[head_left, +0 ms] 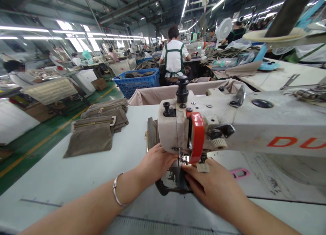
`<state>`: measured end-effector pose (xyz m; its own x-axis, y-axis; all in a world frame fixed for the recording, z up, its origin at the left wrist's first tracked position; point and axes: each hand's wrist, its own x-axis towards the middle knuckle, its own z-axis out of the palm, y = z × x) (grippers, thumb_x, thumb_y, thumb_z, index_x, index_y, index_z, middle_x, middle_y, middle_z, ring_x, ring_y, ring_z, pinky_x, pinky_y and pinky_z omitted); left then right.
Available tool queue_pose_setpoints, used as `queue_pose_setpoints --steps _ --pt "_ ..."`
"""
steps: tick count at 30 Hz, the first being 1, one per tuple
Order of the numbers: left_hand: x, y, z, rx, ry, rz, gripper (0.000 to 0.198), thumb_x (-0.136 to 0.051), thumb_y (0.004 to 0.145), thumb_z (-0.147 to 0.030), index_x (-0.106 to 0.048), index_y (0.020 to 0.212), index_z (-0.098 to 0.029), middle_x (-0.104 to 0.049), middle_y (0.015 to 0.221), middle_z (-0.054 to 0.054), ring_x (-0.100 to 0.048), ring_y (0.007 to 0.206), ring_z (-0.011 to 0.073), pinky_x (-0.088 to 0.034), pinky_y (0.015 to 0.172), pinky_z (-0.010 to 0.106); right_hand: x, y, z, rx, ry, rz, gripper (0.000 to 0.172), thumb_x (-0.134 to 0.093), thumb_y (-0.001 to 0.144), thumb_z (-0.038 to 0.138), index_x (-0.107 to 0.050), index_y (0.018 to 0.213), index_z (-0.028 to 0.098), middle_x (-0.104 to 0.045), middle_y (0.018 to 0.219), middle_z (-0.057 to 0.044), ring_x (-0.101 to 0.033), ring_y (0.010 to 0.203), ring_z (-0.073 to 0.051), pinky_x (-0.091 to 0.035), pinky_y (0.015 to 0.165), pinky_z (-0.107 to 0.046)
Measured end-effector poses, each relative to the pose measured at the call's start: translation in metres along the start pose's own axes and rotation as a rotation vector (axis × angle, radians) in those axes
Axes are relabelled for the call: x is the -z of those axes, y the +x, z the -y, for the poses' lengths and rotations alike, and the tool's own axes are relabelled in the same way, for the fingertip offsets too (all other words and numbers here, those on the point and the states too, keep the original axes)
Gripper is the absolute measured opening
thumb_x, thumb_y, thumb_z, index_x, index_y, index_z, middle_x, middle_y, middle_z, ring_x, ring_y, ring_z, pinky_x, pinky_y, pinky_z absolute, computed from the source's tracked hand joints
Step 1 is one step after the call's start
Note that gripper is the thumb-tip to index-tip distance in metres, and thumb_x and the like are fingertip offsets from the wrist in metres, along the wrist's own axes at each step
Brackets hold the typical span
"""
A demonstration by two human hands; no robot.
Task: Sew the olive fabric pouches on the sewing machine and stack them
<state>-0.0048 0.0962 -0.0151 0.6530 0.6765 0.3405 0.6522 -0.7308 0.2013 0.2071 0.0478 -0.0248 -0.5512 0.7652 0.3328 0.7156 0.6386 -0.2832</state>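
My left hand [158, 164] is at the left of the sewing machine's needle area, fingers closed at the near end of a brown zippered fabric pouch [152, 131]. Most of that pouch is hidden behind the white sewing machine head [171, 133]. To the right of the needle, my right hand [214, 180] lies low with fingers stretched toward the presser foot [185, 158]; its fingertips are partly covered by the machine. No cloth shows in it. Beneath the fingers is a dark, worn metal plate [174, 180]. An orange guard [197, 136] stands in front of the needle bar.
Brown zippered pouches [89, 140] are piled on the tabletop at left. A pink slotted piece [240, 173] lies under the machine arm. Beyond the table are a fabric-lined bin [150, 96], a blue crate [139, 82] and a seated person [174, 57].
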Motion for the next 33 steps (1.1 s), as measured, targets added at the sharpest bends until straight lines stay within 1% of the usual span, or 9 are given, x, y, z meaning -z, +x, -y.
queue_pose_setpoints --steps 3,7,10,13,17,20,26,29,33 --pt "0.011 0.001 -0.017 0.093 -0.027 0.061 0.014 -0.056 0.089 -0.016 -0.069 0.093 -0.020 -0.072 0.098 0.003 -0.064 0.098 0.0232 -0.050 0.092 0.039 0.004 0.000 0.000 -0.009 0.040 0.040 0.025 -0.045 0.093 0.021 -0.065 0.109 0.021 -0.063 0.096 -0.008 -0.052 0.086 -0.027 -0.044 0.074 -0.041" --pt "0.020 0.001 -0.038 0.180 -0.123 0.128 0.018 -0.051 0.091 -0.011 -0.067 0.085 -0.017 -0.071 0.091 0.002 -0.064 0.091 0.0201 -0.050 0.092 0.036 0.007 -0.001 -0.001 -0.007 0.106 0.071 0.023 -0.047 0.092 0.018 -0.065 0.104 0.021 -0.062 0.094 -0.006 -0.051 0.087 -0.025 -0.042 0.076 -0.040" --pt "0.022 -0.002 -0.038 0.229 -0.181 0.135 0.020 -0.049 0.092 -0.010 -0.067 0.090 -0.017 -0.070 0.090 0.002 -0.064 0.086 0.0174 -0.052 0.088 0.032 0.008 -0.003 -0.002 0.009 0.129 0.066 0.022 -0.048 0.091 0.016 -0.065 0.103 0.020 -0.061 0.092 -0.006 -0.051 0.086 -0.024 -0.041 0.075 -0.038" --pt "0.031 -0.014 -0.026 0.165 -0.221 0.194 0.018 -0.054 0.093 -0.019 -0.068 0.104 -0.020 -0.067 0.107 0.004 -0.061 0.103 0.0185 -0.049 0.095 0.033 0.008 -0.004 -0.002 0.024 0.122 0.058 0.023 -0.049 0.090 0.015 -0.066 0.104 0.021 -0.061 0.090 -0.005 -0.050 0.086 -0.024 -0.041 0.075 -0.037" --pt "0.049 -0.037 -0.022 0.109 -0.274 0.324 0.048 -0.073 0.079 -0.043 -0.062 0.121 -0.025 -0.054 0.132 0.007 -0.049 0.121 0.0257 -0.042 0.105 0.044 0.008 -0.004 -0.001 0.058 0.074 0.033 0.021 -0.056 0.086 0.015 -0.067 0.101 0.023 -0.061 0.085 -0.004 -0.050 0.083 -0.022 -0.040 0.074 -0.036" --pt "0.052 -0.050 -0.039 0.159 -0.317 0.371 0.057 -0.080 0.071 -0.042 -0.060 0.122 -0.026 -0.051 0.134 0.008 -0.049 0.121 0.0263 -0.045 0.102 0.044 0.012 -0.003 -0.001 0.077 0.091 0.046 0.019 -0.057 0.085 0.014 -0.068 0.099 0.023 -0.063 0.087 -0.004 -0.051 0.083 -0.022 -0.040 0.074 -0.036" --pt "0.036 -0.057 -0.071 0.105 -0.078 0.217 0.061 -0.077 0.070 -0.031 -0.055 0.125 -0.018 -0.052 0.135 0.013 -0.048 0.122 0.0342 -0.046 0.100 0.055 0.016 -0.006 -0.001 0.105 0.205 0.109 0.019 -0.055 0.081 0.011 -0.067 0.089 0.024 -0.063 0.093 -0.002 -0.050 0.087 -0.022 -0.038 0.079 -0.039" --pt "0.026 -0.059 -0.077 0.019 0.040 0.166 0.053 -0.064 0.078 -0.021 -0.051 0.129 -0.011 -0.054 0.135 0.015 -0.049 0.124 0.0317 -0.047 0.103 0.049 0.017 -0.007 0.000 0.118 0.219 0.126 0.018 -0.055 0.081 0.011 -0.066 0.088 0.023 -0.063 0.092 -0.001 -0.052 0.088 -0.020 -0.037 0.081 -0.040" --pt "0.018 -0.062 -0.078 -0.095 0.065 0.141 0.041 -0.050 0.080 -0.012 -0.057 0.121 -0.009 -0.058 0.131 0.013 -0.053 0.121 0.0273 -0.049 0.103 0.040 0.020 -0.009 0.001 0.135 0.239 0.103 0.021 -0.049 0.086 0.011 -0.067 0.088 0.023 -0.065 0.087 -0.001 -0.054 0.081 -0.017 -0.039 0.079 -0.037"
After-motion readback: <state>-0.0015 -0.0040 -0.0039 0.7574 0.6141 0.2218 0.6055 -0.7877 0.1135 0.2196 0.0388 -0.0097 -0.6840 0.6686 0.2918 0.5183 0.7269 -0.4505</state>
